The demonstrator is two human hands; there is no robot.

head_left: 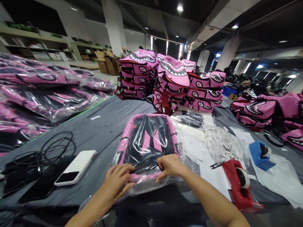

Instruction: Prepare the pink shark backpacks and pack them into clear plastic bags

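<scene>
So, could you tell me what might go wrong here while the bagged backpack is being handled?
The thin plastic bag could tear or bunch where the left hand and right hand press on the pink backpack. The red tape dispenser sits close to the right forearm and could be knocked. The white phone and loose cables could snag.

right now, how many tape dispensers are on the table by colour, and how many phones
red tape dispenser: 1
blue tape dispenser: 1
white phone: 1
total: 3
</scene>
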